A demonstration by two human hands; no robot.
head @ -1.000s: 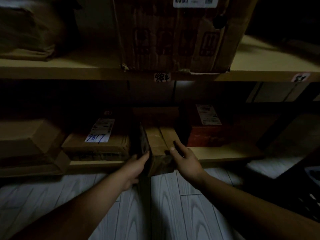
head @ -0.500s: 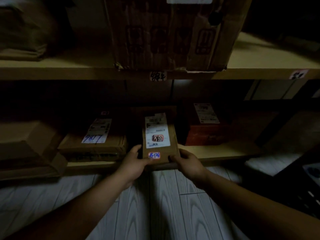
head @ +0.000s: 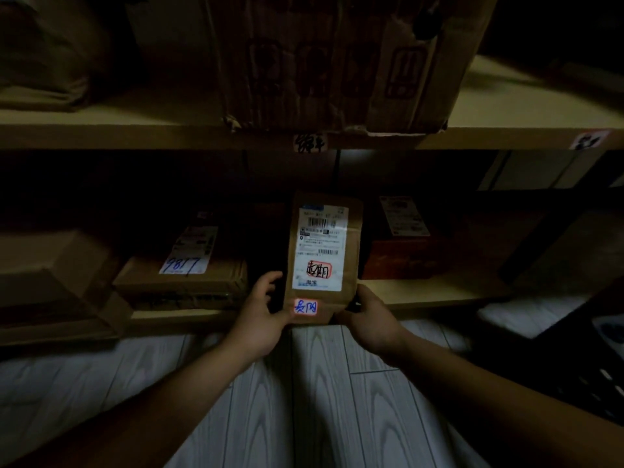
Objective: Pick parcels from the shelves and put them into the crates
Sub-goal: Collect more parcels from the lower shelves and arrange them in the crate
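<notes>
between both hands (head: 261, 315), labelled parcel (head: 320, 255)

The parcel (head: 353, 261) is matt brown kraft cardboard with a smooth white paper label (head: 320, 251) stuck on it. The big carton (head: 304, 62) above is dull corrugated cardboard, creased, its bottom edge torn and rough. The shelf boards (head: 506, 106) look smooth, pale and matt. The floor (head: 320, 400) shows pale wood-grain planks.
</notes>
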